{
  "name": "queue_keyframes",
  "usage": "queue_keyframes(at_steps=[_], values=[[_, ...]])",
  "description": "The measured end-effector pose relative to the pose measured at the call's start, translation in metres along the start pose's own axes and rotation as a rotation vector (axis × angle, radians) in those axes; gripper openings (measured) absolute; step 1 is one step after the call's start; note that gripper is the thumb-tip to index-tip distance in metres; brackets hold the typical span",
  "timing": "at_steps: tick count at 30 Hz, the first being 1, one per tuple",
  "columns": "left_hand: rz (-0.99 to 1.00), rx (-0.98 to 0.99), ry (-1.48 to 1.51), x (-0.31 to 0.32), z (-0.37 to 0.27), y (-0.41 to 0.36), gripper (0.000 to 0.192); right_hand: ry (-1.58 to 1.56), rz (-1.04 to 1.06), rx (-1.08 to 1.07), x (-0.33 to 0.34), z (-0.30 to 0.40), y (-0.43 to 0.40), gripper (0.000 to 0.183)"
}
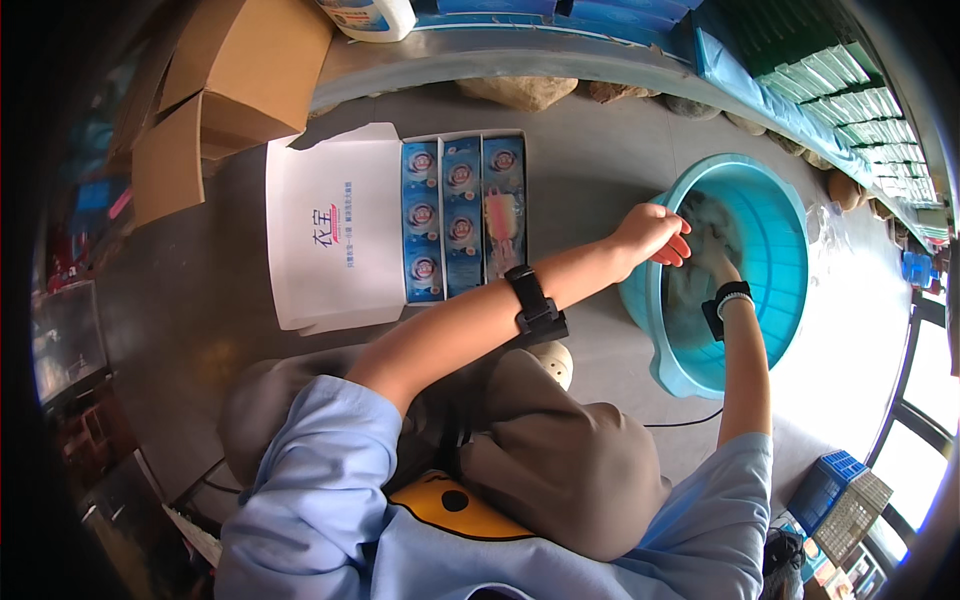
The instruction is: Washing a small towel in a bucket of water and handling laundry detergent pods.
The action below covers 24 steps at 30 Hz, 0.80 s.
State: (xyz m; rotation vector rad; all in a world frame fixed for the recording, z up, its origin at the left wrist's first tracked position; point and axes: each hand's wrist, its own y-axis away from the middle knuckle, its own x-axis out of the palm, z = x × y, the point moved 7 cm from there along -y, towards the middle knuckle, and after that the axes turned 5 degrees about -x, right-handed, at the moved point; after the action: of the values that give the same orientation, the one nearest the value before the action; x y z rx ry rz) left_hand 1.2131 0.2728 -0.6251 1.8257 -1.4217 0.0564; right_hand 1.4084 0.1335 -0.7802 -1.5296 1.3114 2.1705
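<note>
A turquoise plastic basin (780, 225) stands on the floor to my right, with murky, sudsy water (686, 322) in it. Wet cloth (694, 277) seems to lie in the water. My right hand (709, 251) reaches down inside the basin; its fingers are at or under the surface, and their grip is hidden. Over the basin's near-left rim is my left hand (654, 236), its fingers loosely curled and apart, with nothing seen in them. Left of the basin lies an open white carton (341, 232) holding rows of blue packets (422, 217) and a pink-and-cream brush (501, 217).
A cardboard box (247, 67) stands at upper left. Beyond the carton runs a low shelf (510, 56) with a white bottle (375, 19); stones (517, 91) line its foot. Clear plastic film (829, 229) lies right of the basin. A dark cable (682, 424) and crates (829, 491) are nearer me.
</note>
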Motion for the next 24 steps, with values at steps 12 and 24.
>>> queue_keyframes(at_steps=[12,24], values=[[-0.011,0.003,-0.01,0.003,0.003,-0.003,0.021,-0.442,-0.028,0.023,-0.068,0.015,0.062,0.037],[0.098,-0.18,0.045,0.053,0.035,-0.012,0.064,-0.976,-0.335,-0.021,-0.142,0.005,0.181,0.028]])
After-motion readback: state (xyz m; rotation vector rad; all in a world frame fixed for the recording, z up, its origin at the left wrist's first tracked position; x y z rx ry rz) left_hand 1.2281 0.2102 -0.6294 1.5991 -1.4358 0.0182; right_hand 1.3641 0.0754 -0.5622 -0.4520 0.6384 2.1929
